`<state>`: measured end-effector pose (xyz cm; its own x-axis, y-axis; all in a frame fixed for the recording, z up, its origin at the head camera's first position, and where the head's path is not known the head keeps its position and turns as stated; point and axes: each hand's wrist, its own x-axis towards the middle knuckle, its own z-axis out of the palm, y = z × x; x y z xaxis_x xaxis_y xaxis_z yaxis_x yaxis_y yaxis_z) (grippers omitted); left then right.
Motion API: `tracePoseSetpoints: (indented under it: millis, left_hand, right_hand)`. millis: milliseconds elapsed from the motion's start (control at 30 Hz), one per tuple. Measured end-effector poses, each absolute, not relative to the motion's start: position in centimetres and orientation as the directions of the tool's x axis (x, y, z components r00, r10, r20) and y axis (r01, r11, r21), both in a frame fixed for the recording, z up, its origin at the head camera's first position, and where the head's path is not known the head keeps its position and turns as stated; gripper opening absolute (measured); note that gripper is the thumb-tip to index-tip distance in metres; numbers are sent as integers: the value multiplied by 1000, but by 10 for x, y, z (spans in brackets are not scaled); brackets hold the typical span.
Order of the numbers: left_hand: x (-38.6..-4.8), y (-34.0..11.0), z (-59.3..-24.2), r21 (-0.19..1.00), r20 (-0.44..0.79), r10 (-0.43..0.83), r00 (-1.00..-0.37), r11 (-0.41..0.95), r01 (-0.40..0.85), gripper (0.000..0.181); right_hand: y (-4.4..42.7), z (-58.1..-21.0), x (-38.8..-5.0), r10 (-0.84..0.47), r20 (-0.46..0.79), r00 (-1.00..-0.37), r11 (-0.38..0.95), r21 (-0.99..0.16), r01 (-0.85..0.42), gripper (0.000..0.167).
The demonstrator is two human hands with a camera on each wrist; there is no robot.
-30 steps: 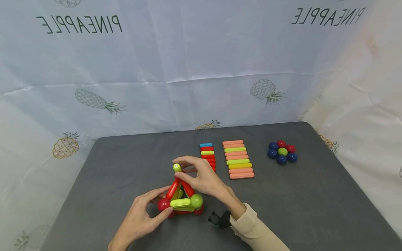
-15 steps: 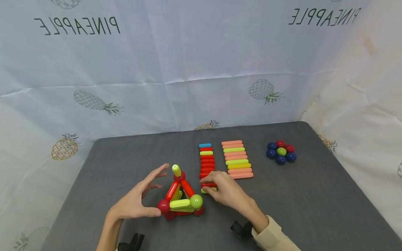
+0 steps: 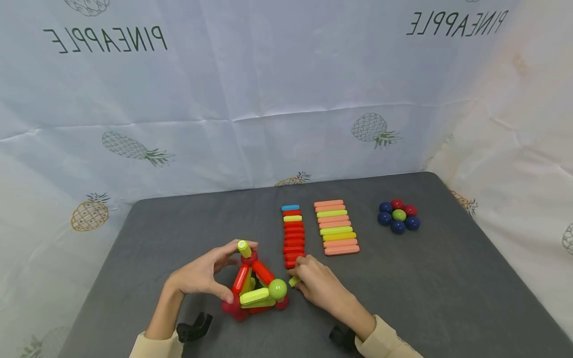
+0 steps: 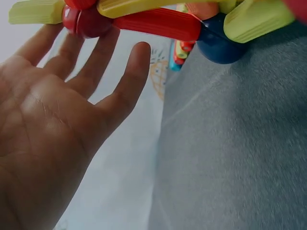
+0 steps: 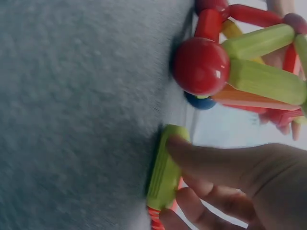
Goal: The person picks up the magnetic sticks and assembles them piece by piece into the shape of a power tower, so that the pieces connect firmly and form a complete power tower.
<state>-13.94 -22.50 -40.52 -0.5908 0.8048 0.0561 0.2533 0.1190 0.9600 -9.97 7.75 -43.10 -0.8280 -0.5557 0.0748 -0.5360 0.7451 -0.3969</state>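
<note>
Stick-and-ball structure point(image 3: 254, 297) stands on the dark surface point(image 3: 425, 278), a little to the left of the middle in my head view. At its top, a short stick point(image 3: 243, 248) points upward, slightly tilted, from a red ball point(image 3: 249, 257). At its right corner I see a green ball point(image 3: 277, 289), and from the left wrist I notice a blue ball point(image 4: 220, 40) low in it.

The left hand point(image 3: 203, 271) is around the left side of this structure. Its fingers are spread and rather straight (the left wrist view shows fingertips at the top red ball), and its thumb is at the left corner.

The right hand point(image 3: 323, 286) pinches one yellow-green stick point(image 5: 163, 177) between thumb and fingers, just beside the structure. Whether this stick touches the surface, I cannot tell.

Near it begins a row of mostly red sticks point(image 3: 294, 236), with a blue one at the far end. To the right lies a row of mostly orange sticks point(image 3: 338, 243); farther right, blue and red balls point(image 3: 412, 223) surround one green ball.
</note>
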Motion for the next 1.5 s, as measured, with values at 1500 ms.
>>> tracePoseSetpoints:
  millis: [1500]
  left_hand:
    - [-61, -182, -422, 707, 377, 167, -911, 583, 400, 53]
  right_hand:
    - [33, -382, -127, -447, 354, -821, 244, -835, -493, 36]
